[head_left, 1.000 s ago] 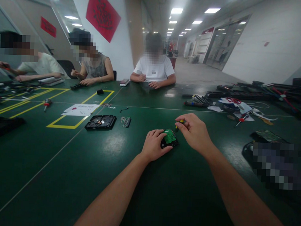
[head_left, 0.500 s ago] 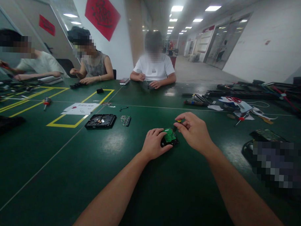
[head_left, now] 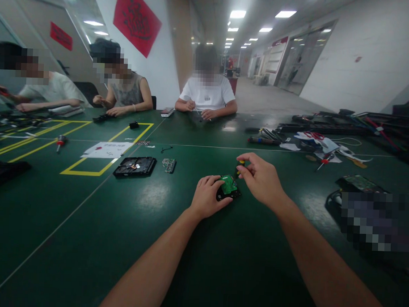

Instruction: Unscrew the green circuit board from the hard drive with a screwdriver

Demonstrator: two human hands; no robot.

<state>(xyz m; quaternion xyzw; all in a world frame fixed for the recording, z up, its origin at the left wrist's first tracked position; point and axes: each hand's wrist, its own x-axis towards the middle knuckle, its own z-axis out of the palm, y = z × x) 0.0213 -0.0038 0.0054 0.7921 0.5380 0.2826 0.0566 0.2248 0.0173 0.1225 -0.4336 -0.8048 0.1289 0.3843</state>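
Observation:
Under my left hand (head_left: 208, 197) lies a small black hard drive with a green circuit board (head_left: 228, 185) facing up. My left fingers and thumb grip it from its left and near sides, holding it on the table. My right hand (head_left: 260, 177) pinches the yellow-and-black handle of a small screwdriver (head_left: 240, 166) between thumb and fingers. The screwdriver stands nearly upright over the far right part of the board; I cannot make out whether its tip touches a screw.
Left of my hands are an opened black casing (head_left: 135, 167), a loose circuit board (head_left: 169, 165) and a white paper (head_left: 107, 149). A red-handled screwdriver (head_left: 60, 142) lies farther left. Cables and tools (head_left: 267, 138) lie at the right. Three people sit across the green table (head_left: 87, 239).
The view has shifted slightly, moving most things a little left. More of the screwdriver handle shows between my right fingers. My left hand keeps its hold on the hard drive.

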